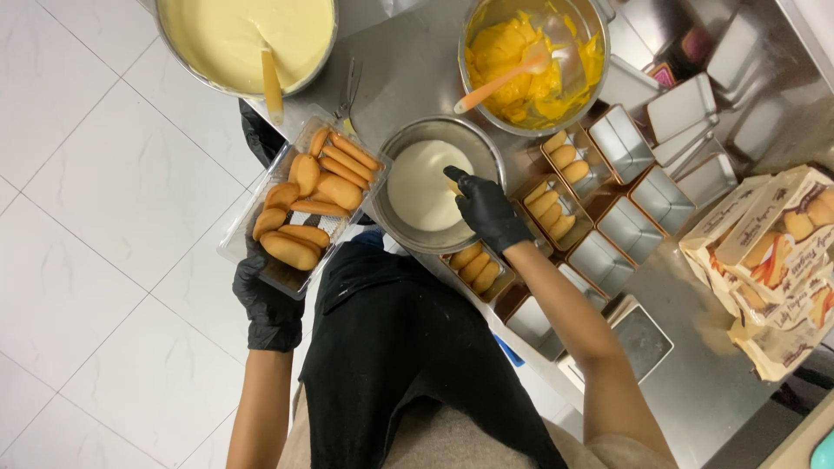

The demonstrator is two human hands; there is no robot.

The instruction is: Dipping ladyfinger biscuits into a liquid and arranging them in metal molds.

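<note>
Hands: left grips one biscuit tray; right pinches one biscuit over one milk bowl.

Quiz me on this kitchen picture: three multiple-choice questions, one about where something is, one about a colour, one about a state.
1. Where is the person's right hand?
A. over the small bowl of white liquid
B. inside the bowl of orange cream
C. on the biscuit packets

2. What colour are the gloves on both hands?
A. blue
B. black
C. white

3. What is the state of the clear plastic tray in the left hand?
A. empty
B. sealed with a lid
C. open, holding finger biscuits

Answers:
1. A, the gloved fingers dip a biscuit at the small bowl.
2. B, both gloves look black.
3. C, uncovered golden finger biscuits lie in it.
</note>
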